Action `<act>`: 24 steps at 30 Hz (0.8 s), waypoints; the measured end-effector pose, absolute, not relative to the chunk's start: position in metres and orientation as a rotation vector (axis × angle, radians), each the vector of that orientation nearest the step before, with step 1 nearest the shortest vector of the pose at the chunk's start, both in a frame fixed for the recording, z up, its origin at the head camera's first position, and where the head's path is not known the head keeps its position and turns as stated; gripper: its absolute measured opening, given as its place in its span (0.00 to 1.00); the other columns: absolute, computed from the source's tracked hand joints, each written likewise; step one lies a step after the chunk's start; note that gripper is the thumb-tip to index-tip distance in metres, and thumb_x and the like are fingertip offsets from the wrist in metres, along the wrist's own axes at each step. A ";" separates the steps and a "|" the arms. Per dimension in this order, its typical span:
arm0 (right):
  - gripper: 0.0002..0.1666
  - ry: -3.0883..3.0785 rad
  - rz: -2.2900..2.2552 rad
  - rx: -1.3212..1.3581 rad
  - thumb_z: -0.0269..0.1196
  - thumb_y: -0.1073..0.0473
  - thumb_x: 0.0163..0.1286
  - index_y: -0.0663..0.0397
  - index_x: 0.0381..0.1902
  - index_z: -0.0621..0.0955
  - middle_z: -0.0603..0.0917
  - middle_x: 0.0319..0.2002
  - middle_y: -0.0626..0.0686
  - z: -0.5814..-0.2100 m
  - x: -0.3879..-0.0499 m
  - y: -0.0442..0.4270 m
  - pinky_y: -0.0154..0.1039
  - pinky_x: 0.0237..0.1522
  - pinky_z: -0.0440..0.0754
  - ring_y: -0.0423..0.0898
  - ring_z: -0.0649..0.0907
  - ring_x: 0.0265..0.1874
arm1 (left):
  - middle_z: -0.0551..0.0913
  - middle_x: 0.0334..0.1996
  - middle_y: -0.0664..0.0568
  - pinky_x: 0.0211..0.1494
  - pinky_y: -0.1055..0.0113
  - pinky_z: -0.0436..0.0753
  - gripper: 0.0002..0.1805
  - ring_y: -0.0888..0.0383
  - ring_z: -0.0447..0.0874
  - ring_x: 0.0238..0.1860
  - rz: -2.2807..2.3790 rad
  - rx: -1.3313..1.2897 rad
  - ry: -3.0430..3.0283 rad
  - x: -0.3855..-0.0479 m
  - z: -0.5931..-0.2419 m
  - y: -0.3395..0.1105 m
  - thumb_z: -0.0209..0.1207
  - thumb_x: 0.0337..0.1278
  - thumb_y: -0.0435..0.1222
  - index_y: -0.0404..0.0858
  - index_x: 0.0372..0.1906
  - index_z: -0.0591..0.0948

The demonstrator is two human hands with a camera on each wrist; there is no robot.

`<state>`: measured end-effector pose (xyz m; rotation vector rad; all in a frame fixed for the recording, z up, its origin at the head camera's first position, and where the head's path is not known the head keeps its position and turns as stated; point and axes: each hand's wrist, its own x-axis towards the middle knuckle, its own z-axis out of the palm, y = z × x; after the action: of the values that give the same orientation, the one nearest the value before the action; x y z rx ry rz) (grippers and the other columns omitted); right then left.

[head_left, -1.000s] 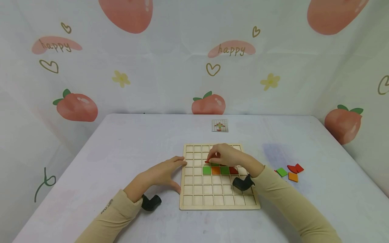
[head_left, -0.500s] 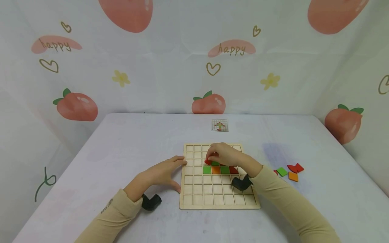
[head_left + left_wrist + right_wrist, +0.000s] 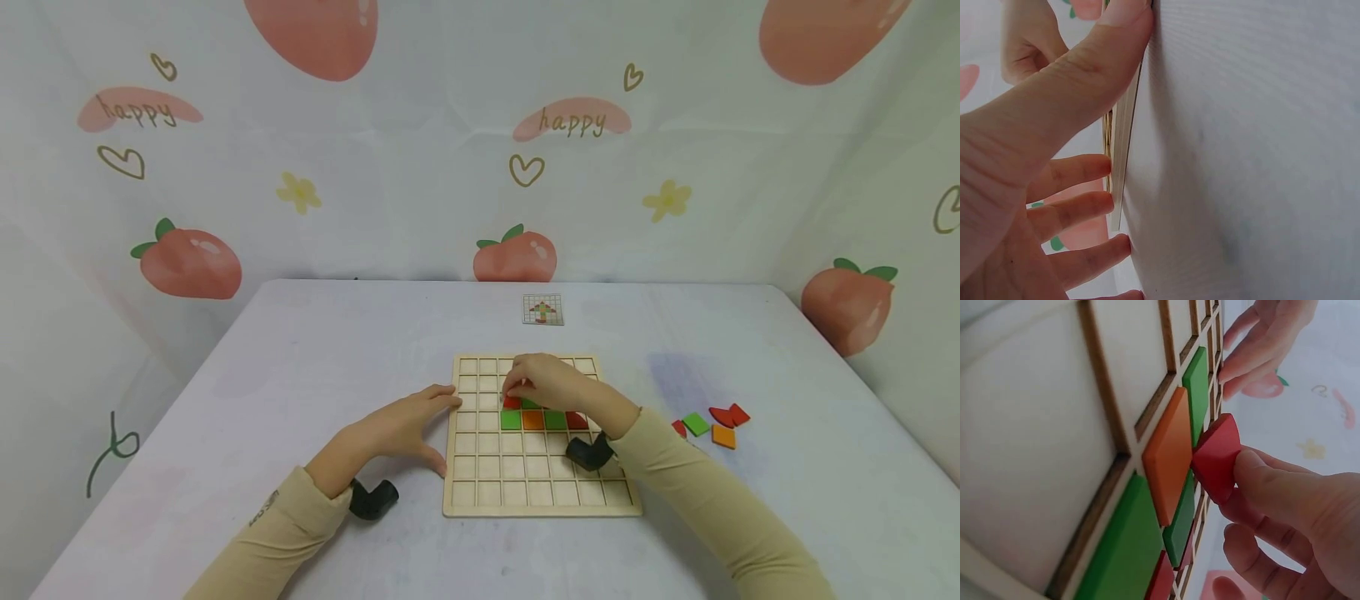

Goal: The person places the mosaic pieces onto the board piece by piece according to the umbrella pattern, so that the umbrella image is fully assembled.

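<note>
Right hand [image 3: 549,381] pinches red piece [image 3: 1217,456] between thumb and fingers, tilted, over grid board [image 3: 483,469], just beside orange tile [image 3: 1168,456]; can't tell if seated. Left hand [image 3: 393,425] has fingers spread, nearly straight, at board's left edge, gripping nothing. Backdrop [image 3: 412,150] reads "happy" twice, left and centre. Mark on left sleeve [image 3: 264,508] too small to read. Small card [image 3: 543,309] behind board shows coloured pattern on grid. Loose orange piece [image 3: 723,437] lies right of board.
</note>
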<state>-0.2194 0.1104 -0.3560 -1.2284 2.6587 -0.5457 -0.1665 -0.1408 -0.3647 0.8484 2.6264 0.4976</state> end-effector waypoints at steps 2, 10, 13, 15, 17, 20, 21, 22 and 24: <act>0.07 2.666 -0.541 -1.226 0.62 0.61 0.64 0.52 0.37 0.86 0.80 0.31 0.48 -0.356 -0.219 0.110 0.27 0.33 0.76 0.37 0.75 0.28 | 0.60 0.70 0.39 0.69 0.50 0.66 0.51 0.43 0.60 0.70 0.503 0.843 2.623 -0.167 -0.365 -0.141 0.73 0.33 0.49 0.33 0.66 0.65; 0.07 2.661 -0.559 -1.193 0.62 0.62 0.64 0.50 0.36 0.86 0.80 0.31 0.48 -0.358 -0.218 0.108 0.27 0.34 0.76 0.37 0.75 0.28 | 0.60 0.70 0.39 0.69 0.50 0.66 0.51 0.43 0.60 0.70 0.506 0.830 2.620 -0.167 -0.365 -0.141 0.73 0.33 0.49 0.33 0.66 0.65; 0.07 2.660 -0.560 -1.195 0.62 0.62 0.64 0.50 0.36 0.86 0.81 0.32 0.48 -0.358 -0.218 0.108 0.28 0.36 0.77 0.38 0.76 0.29 | 0.60 0.70 0.39 0.69 0.50 0.66 0.51 0.43 0.60 0.70 0.503 0.834 2.622 -0.167 -0.364 -0.140 0.74 0.33 0.49 0.33 0.66 0.65; 0.07 2.655 -0.561 -1.198 0.62 0.62 0.64 0.51 0.36 0.86 0.81 0.33 0.48 -0.359 -0.218 0.109 0.29 0.37 0.78 0.38 0.76 0.30 | 0.60 0.70 0.39 0.69 0.50 0.66 0.51 0.43 0.60 0.70 0.501 0.836 2.625 -0.166 -0.364 -0.140 0.74 0.33 0.49 0.33 0.66 0.65; 0.07 2.649 -0.562 -1.201 0.62 0.63 0.64 0.51 0.37 0.86 0.82 0.33 0.48 -0.359 -0.218 0.109 0.29 0.38 0.78 0.39 0.77 0.31 | 0.60 0.70 0.39 0.69 0.50 0.66 0.52 0.43 0.60 0.70 0.500 0.834 2.626 -0.166 -0.364 -0.140 0.74 0.33 0.49 0.33 0.66 0.65; 0.07 2.644 -0.563 -1.203 0.61 0.63 0.64 0.51 0.37 0.86 0.82 0.34 0.48 -0.360 -0.219 0.109 0.30 0.39 0.78 0.39 0.77 0.32 | 0.60 0.70 0.40 0.69 0.50 0.66 0.52 0.43 0.60 0.70 0.501 0.830 2.626 -0.167 -0.364 -0.140 0.74 0.33 0.50 0.33 0.66 0.65; 0.07 2.642 -0.564 -1.204 0.61 0.63 0.64 0.51 0.37 0.86 0.82 0.34 0.48 -0.359 -0.218 0.109 0.30 0.38 0.78 0.39 0.77 0.32 | 0.60 0.70 0.40 0.69 0.50 0.66 0.52 0.43 0.60 0.70 0.501 0.830 2.627 -0.167 -0.364 -0.141 0.74 0.33 0.50 0.33 0.66 0.65; 0.07 2.640 -0.565 -1.207 0.61 0.63 0.64 0.51 0.37 0.86 0.82 0.34 0.48 -0.359 -0.219 0.109 0.30 0.39 0.78 0.39 0.77 0.32 | 0.60 0.70 0.40 0.69 0.50 0.66 0.52 0.43 0.60 0.70 0.501 0.830 2.626 -0.167 -0.364 -0.141 0.74 0.33 0.50 0.33 0.66 0.65; 0.07 2.635 -0.585 -1.209 0.61 0.63 0.64 0.52 0.37 0.86 0.82 0.34 0.48 -0.358 -0.218 0.110 0.30 0.39 0.79 0.39 0.77 0.32 | 0.60 0.70 0.40 0.69 0.50 0.66 0.52 0.43 0.60 0.70 0.501 0.832 2.627 -0.167 -0.364 -0.141 0.74 0.32 0.50 0.33 0.66 0.65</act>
<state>-0.2182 0.1102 -0.3579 -1.2093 2.6347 -0.5845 -0.1670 -0.1409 -0.3645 0.8321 2.6268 0.5015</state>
